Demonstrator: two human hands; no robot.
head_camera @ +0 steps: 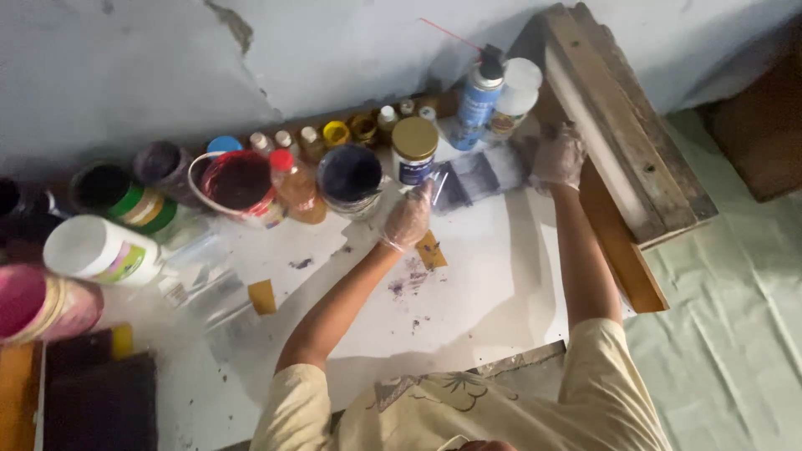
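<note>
My left hand (408,219), in a thin clear glove, reaches toward a jar with a gold lid (414,149) and touches the edge of a dark smeared plastic sheet (468,179) lying on the white work surface (493,276). My right hand (557,157), also gloved, rests against a tilted wooden frame (622,125) at its lower left side. An open pot of dark paint (349,178) stands just left of my left hand. Whether my left fingers pinch the sheet is unclear.
Paint pots, small bottles and a red-rimmed bucket (238,184) line the wall. A blue spray can (478,100) and a white tub (518,88) stand behind the sheet. Yellow sponge pieces (262,296) lie on the surface. A white bottle (100,249) lies at left.
</note>
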